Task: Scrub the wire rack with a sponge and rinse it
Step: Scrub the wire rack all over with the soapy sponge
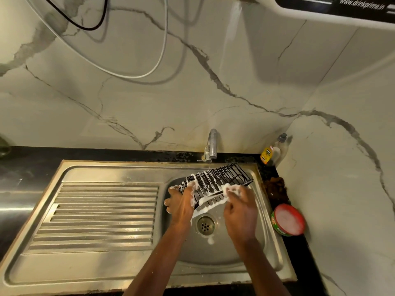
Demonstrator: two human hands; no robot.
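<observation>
- Nearest to me, two bare forearms reach up from the bottom edge over the steel sink (111, 210), whose ribbed draining board lies to the left of the basin.
- My left hand (180, 202) is curled round the near-left end of the wire rack (215, 184), fingers wrapped under it and flecked with foam.
- My right hand (239, 207) is bunched at the rack's near-right edge, fingers closed on a foamy wad; I take it for the sponge (232, 192), but suds hide its shape and colour.
- The rack sits above the basin, held clear of the floor, just over the round perforated drain (205, 224).
- Its long axis runs from lower left to upper right, the far end tilted up toward the back corner of the sink.
- It is black wire, thin parallel bars in a boxy open frame; white lather coats the left half, the right half shows bare and dark.
- A curved chrome tap (212, 144) stands behind it, with a thin stream dropping to the rack's far edge.
- On the dark counter to the right: a round tub (288, 220) with pale pink contents, and a clear bottle (272, 153) with a yellow label in the corner.
- Veined marble tiles back the whole scene, glossy.
</observation>
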